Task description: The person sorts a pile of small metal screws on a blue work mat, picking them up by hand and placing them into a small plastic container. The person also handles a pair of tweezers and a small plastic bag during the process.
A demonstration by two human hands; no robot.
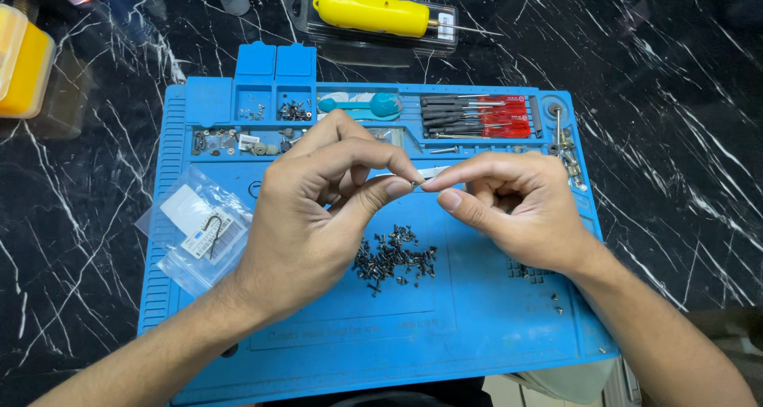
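Pinching tiny screw [416, 183] btwn left hand [318, 208] & right hand [509, 208] fingertips, both closed on it just above screw pile [393, 257] on blue mat [477, 319]; prob. best keeping grip light, low over mat.

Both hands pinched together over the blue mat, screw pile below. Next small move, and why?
Probably ease the fingertips apart: the left hand and right hand meet on a tiny part, too small to identify, above the screw pile on the blue mat.
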